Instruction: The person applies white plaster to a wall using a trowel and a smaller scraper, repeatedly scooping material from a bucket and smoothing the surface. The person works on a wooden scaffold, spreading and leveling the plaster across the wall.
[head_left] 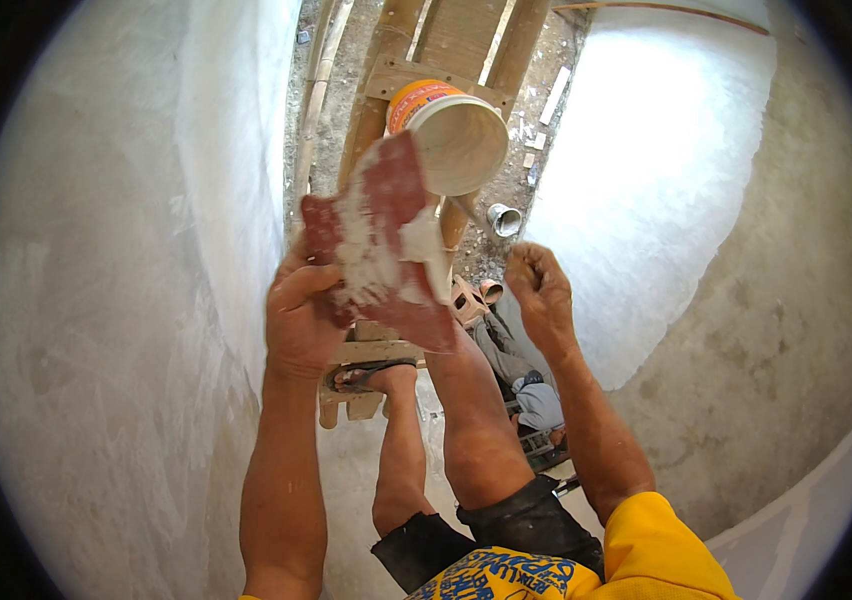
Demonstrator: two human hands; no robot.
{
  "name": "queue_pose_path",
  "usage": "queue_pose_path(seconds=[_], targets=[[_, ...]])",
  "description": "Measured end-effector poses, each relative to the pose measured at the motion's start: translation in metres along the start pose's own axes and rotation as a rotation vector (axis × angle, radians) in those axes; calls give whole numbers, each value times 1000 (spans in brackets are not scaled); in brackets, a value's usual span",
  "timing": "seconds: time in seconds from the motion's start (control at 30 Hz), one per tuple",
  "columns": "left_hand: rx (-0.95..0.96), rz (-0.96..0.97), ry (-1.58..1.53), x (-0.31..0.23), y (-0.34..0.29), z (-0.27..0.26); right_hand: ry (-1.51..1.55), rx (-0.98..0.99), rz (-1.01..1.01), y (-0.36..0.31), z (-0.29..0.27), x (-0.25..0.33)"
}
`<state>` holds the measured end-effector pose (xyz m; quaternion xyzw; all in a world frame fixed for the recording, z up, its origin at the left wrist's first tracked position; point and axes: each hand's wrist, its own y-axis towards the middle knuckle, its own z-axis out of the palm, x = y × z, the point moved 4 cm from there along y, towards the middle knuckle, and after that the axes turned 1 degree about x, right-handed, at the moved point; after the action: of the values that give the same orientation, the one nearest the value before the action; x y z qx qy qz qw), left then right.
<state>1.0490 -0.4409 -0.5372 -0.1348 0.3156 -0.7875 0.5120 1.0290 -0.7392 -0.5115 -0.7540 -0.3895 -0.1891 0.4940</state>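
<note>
My left hand [304, 305] grips a red, flat, irregular piece of board [391, 180], its thumb lying over the near edge. White paste [361, 245] is smeared across the board's face, with a thicker lump toward its right side. To the right of the board, my right hand [543, 295] is raised with its fingers curled closed. Whatever those fingers hold, if anything, is hidden. Just beyond the board stands a white bucket [461, 145] with an orange band, its inside coated pale; the board overlaps part of it.
I am up on a wooden plank scaffold [461, 40], one sandalled foot on its slats. A pale plastered wall [116, 300] rises close at left; a partly whitened wall [656, 150] is at right. Below are a small pot [504, 220] and another person [536, 405].
</note>
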Motion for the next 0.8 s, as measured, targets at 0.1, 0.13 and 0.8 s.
queue_pose_path(seconds=[0.1, 0.13, 0.8], targets=[[-76, 17, 61, -18, -19, -28, -485, -110, -317, 22, -4, 38], [-100, 36, 52, -21, -26, -37, -620, -129, -465, 32, 0, 53], [-197, 87, 41, -16, -67, -81, -926, -109, -147, 179, 111, 44]])
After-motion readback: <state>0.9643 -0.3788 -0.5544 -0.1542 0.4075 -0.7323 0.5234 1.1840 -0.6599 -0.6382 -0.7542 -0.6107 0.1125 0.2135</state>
